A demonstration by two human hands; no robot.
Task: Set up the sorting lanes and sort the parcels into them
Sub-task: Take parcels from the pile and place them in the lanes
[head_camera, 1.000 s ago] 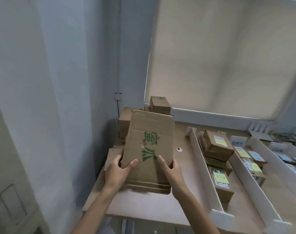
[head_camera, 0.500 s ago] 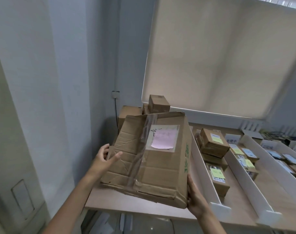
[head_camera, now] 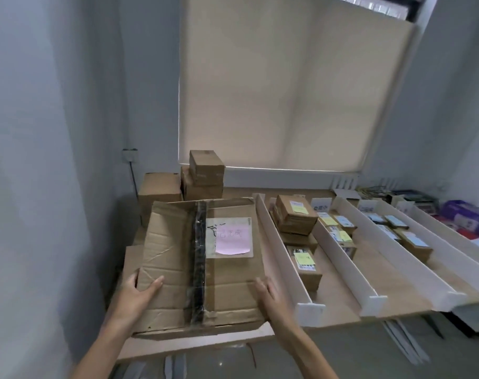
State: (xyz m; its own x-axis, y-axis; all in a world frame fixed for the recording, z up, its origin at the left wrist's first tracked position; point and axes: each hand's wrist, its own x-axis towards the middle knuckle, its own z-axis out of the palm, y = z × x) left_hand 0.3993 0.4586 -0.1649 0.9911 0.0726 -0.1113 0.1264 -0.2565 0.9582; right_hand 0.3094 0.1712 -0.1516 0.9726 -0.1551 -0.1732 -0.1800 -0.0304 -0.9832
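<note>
Wooden table [head_camera: 375, 258] below a drawn roller blind [head_camera: 287, 91], partitioned by long white dividers [head_camera: 279, 247] into lanes running away from the viewer. Small parcels [head_camera: 295, 217] with coloured notes occupy the lanes to the right.

Item in hand: one large parcel [head_camera: 175, 269], creased, with dark tape [head_camera: 198, 258] down its middle and a pink note [head_camera: 231, 239] on its label. It sits low and roughly level over the left end of the table, just left of the first divider and in front of a stack of boxes [head_camera: 205, 170]. Whether it is fully resting on the cardboard beneath cannot be confirmed.

Left hand [head_camera: 135, 294]: thumb laid across the top face at the near left corner, fingers wrapped round the edge and out of sight. Right hand [head_camera: 271, 296]: fingers run close together along the near right edge; blur hides whether any curl underneath.

Assessment: the step appears to be placing this parcel in the leftmost lane. Recommendations:
- Lower it square to the divider, with its right edge beside the white wall and not on top of it
- Keep both hands low at the near corners so the limp cardboard does not sag or fold
- Leave the pink note face up and readable
- Avoid pushing the far edge into the stack behind
</note>
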